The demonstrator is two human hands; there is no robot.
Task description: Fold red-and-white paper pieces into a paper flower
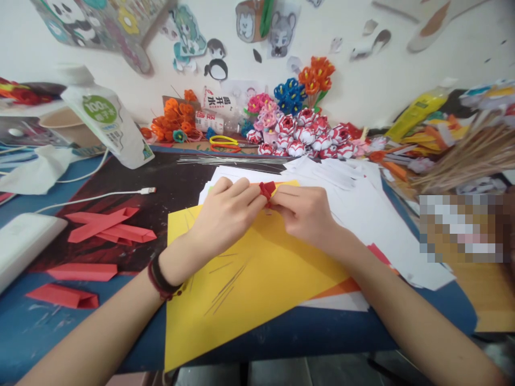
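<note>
Both hands meet above a yellow sheet of paper (257,284) and pinch a small piece of folded red paper (267,188). My left hand (229,212) has its fingers closed on the red paper from the left, with dark bands at the wrist. From the right, my right hand (303,212) grips it between thumb and fingers. Most of the red piece is hidden behind the fingers. Several folded red paper strips (110,225) lie to the left, some crossed over one another. Thin dark lines or slivers show on the yellow sheet.
White paper sheets (382,225) spread to the right. A tilted white bottle (107,120) and a white power bank (28,246) stand left. Yellow-handled scissors (224,142), thin wires (237,160) and red-white paper flowers (309,134) line the back. Brown sticks (475,145) jut in at right.
</note>
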